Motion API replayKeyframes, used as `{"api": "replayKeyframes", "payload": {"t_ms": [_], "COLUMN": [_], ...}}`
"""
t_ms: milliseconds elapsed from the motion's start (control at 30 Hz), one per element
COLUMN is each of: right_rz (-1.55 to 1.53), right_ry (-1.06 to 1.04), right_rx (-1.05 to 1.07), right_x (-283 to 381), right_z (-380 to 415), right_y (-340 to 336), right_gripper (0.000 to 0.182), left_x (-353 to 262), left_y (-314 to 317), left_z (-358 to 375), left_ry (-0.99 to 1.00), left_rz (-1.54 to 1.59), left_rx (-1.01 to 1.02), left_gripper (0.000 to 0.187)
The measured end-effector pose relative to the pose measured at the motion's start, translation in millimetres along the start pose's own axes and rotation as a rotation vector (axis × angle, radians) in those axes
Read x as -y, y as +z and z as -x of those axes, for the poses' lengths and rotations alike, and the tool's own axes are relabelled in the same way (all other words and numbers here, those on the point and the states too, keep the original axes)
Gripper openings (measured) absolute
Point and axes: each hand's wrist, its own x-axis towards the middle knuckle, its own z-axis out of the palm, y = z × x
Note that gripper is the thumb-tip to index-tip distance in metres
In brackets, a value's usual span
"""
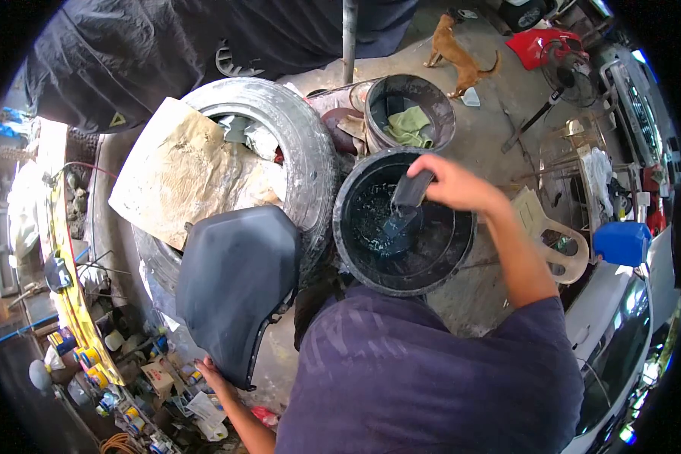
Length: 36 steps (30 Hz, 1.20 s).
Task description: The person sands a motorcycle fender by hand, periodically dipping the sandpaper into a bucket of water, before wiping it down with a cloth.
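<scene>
My right hand (454,184) grips a small dark block (413,189) above the inside of a black bucket (339,219). Water runs off the block into the bucket, where the surface is splashed and bubbly. At the lower left, my left hand (213,374) touches the lower edge of a dark grey curved panel (238,265); its fingers are partly hidden by the panel. The panel's upper part lies against a large dusty tire (310,144), beside a stained cardboard sheet (166,170).
Behind the black bucket stands another bucket (446,125) with a green cloth (408,127). A brown dog (458,54) is at the top. To the right are a pale plastic chair (564,242) and a blue jug (622,244). Cluttered cans and papers lie lower left.
</scene>
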Motion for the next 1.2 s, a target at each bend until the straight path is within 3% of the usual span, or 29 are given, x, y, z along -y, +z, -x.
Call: {"api": "replayKeyframes", "payload": {"t_ms": [33,67,100,167,200,267,333,367,400,467,533,567,667,700,767,800,867,900,933,967,1067,1100,1133,1200], "right_rz": [-0.151,-0.086,-0.269,-0.161,-0.162,-0.071,0.026,0.041,0.088,0.409,0.741,0.881,1.238,1.026,1.073,1.082,0.963,0.773,0.645,0.408,-0.009,-0.148,-0.288,-0.480], "right_ry": [-0.003,0.071,0.012,0.091,0.139,0.286,0.364,0.385,0.484,0.414,0.195,0.127,-0.045,0.173,0.202,0.226,0.073,-0.095,-0.092,0.175,0.298,0.308,0.320,0.304], "right_rx": [-0.036,-0.048,-0.081,-0.150,-0.180,-0.132,-0.008,-0.032,0.096,-0.076,0.240,0.360,0.617,0.430,0.187,0.123,0.009,-0.173,-0.311,-0.292,-0.330,-0.389,-0.449,-0.545], "right_x": [-3,5,3,5,-28,-69,-117,-153,-172,-218,-256,-287,-369,-244,-161,-151,-114,-124,-116,-80,-99,-87,-76,-51], "right_z": [-10,-22,-38,-76,-108,-162,-215,-238,-257,-283,-308,-318,-352,-299,-258,-254,-228,-219,-207,-191,-176,-164,-149,-125], "right_y": [-13,-34,-48,-74,-81,-86,-79,-67,-59,-29,-16,-15,-14,-12,-17,-22,-37,-43,-47,-46,-53,-46,-38,-17], "right_gripper": [0.024,0.020,0.015,0.021,0.040,0.045,0.045,0.033,0.031,0.027,0.029,0.028,0.024,0.027,0.027,0.026,0.028,0.031,0.036,0.038,0.033,0.029,0.025,0.022], "left_x": [0,1,2,4,4,-1,-14,-18,-19,-13,-1,-18,-13,-12,-22,-32,-55,-27,-46,-45,-44,-44,-40,-29], "left_y": [4,5,4,0,-4,0,19,20,19,1,-28,-7,-29,-37,-36,-36,-12,-45,-26,-26,-20,-21,-18,-27], "left_z": [3,3,3,-2,-8,-3,3,3,-1,-10,-24,-8,-24,-28,-31,-30,-17,-46,-36,-42,-42,-41,-42,-46], "left_ry": [-0.027,-0.031,-0.036,-0.015,0.009,0.038,0.043,0.029,0.017,0.022,0.055,0.063,0.056,0.075,0.075,0.074,0.010,0.125,0.089,0.042,-0.040,-0.111,-0.020,-0.077], "left_rz": [0.003,0.008,0.011,-0.027,-0.069,-0.134,-0.189,-0.190,-0.190,-0.242,-0.344,-0.372,-0.307,-0.334,-0.346,-0.355,-0.325,-0.344,-0.420,-0.401,-0.218,-0.187,-0.274,-0.184], "left_rx": [-0.026,-0.034,-0.043,-0.014,0.018,-0.024,-0.155,-0.139,-0.120,-0.100,-0.091,-0.076,-0.030,-0.074,-0.053,-0.044,-0.088,-0.154,-0.140,-0.148,0.003,0.059,-0.034,0.100], "left_gripper": [0.070,0.071,0.071,0.073,0.075,0.077,0.079,0.079,0.080,0.082,0.083,0.084,0.085,0.086,0.085,0.085,0.084,0.082,0.081,0.081,0.081,0.081,0.082,0.084]}}
